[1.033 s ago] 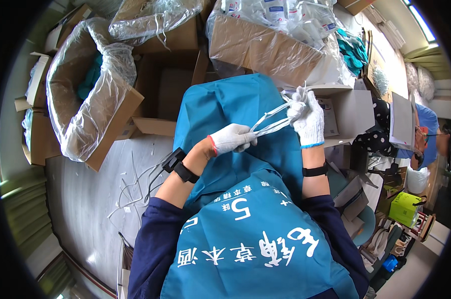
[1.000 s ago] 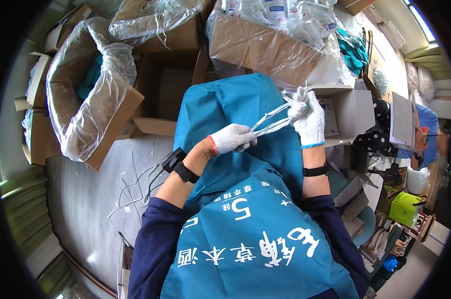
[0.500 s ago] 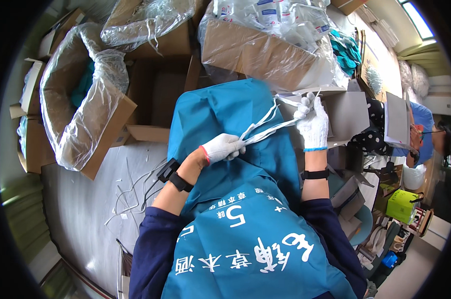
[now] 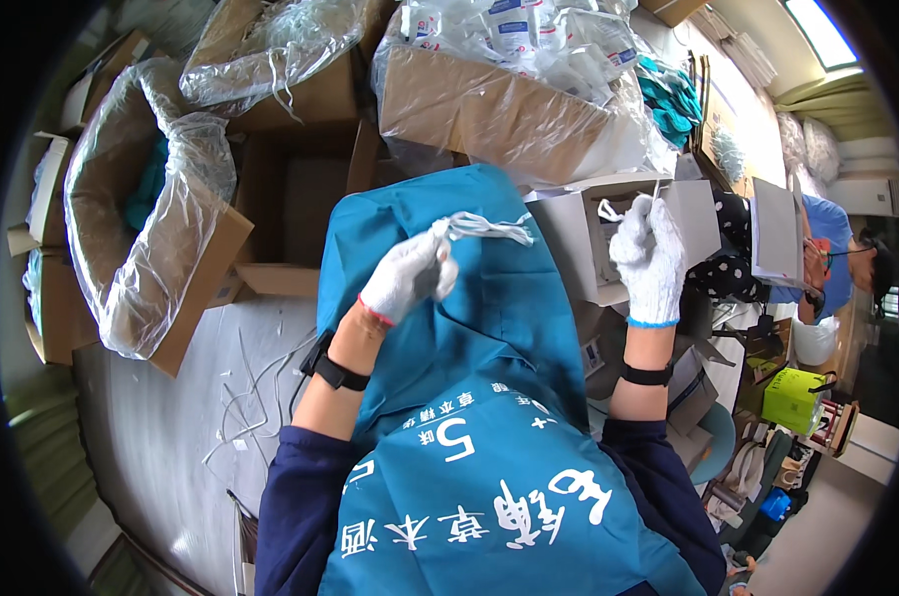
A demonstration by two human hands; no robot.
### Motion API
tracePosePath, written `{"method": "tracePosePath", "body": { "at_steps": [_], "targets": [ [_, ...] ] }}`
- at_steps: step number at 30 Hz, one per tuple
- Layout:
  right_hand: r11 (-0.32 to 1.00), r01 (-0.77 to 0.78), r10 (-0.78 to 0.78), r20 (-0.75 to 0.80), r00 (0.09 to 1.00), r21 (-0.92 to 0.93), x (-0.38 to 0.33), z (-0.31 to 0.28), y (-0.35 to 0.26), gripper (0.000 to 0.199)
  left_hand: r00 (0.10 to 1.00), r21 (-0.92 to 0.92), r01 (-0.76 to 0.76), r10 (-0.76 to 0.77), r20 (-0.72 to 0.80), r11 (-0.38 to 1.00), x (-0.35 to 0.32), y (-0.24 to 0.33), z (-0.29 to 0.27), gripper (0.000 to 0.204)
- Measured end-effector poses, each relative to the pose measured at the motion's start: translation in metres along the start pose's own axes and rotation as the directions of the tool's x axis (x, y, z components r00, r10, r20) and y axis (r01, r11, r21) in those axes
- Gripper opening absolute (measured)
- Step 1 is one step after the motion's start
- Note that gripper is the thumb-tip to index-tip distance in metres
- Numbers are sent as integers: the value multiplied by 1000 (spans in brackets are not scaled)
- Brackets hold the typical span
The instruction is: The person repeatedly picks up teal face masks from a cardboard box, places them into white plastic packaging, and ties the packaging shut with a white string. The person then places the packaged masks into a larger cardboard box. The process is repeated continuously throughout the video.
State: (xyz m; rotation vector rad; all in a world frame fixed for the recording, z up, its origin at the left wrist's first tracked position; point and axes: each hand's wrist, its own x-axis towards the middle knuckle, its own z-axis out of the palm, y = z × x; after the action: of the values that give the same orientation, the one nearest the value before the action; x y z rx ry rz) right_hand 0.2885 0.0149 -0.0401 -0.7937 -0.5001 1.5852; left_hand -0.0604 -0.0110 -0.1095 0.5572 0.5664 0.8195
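Note:
Before me, my left hand (image 4: pixel 407 273), in a white knit glove with a red cuff, is closed on a folded bundle of white strings (image 4: pixel 489 228). The loose ends point right, over the teal apron cloth (image 4: pixel 509 298) I wear. My right hand (image 4: pixel 650 260), gloved in white with a blue cuff, is raised with its fingers pinched together. A short white string (image 4: pixel 609 210) curls out on its left side, and a thin tip shows above the fingers. An open grey-white box (image 4: pixel 567 238) stands just behind and left of this hand.
A carton (image 4: pixel 489 104) of plastic-wrapped packets stands at the far side. Plastic-lined cartons (image 4: pixel 206 288) and an open brown carton (image 4: pixel 315 179) are at the left. Thin cables (image 4: pixel 256 402) lie on the grey floor. At the right sits a person in blue (image 4: pixel 827 233) beside a grey panel.
The strings no longer stretch between my hands. My left hand has moved slightly up and left with the bundle; my right hand has shifted right and a little down. The view has shifted slightly.

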Motion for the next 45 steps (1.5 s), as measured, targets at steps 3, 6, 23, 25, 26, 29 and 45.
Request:
{"method": "tracePosePath", "body": {
  "at_steps": [3, 6, 23, 25, 26, 29, 45],
  "targets": [
    [986, -165, 166, 41, 985, -39, -23, 38, 4, 30, 996, 62, -82, 84, -23, 995, 20, 12, 21, 37],
    [914, -386, 348, 246, 905, 126, -41, 61, 11, 34, 995, 241, -80, 93, -44, 967, 35, 11, 38, 41],
    [955, -294, 294, -22, 956, -21, -14, 38, 60, 27, 909, 302, 410, -359, -210, 861, 21, -33, 31, 22],
    [951, -300, 288, -128, 949, -80, -17, 37, 60, 27, 912, 341, 397, -327, -246, 852, 19, -34, 32, 21],
    [946, -305, 283, -180, 942, -109, -18, 36, 59, 28, 913, 362, 390, -306, -270, 846, 16, -33, 34, 20],
    [819, -303, 152, -325, 934, -487, -14, 21, 37, 21, 927, 558, 353, -202, -315, 751, 7, -24, 39, 23],
    [218, 339, 596, 400, 696, -915, -27, 99, 120, 58, 997, 933, 10, 67, -37, 361, -49, -5, 46, 20]
  ]
}}
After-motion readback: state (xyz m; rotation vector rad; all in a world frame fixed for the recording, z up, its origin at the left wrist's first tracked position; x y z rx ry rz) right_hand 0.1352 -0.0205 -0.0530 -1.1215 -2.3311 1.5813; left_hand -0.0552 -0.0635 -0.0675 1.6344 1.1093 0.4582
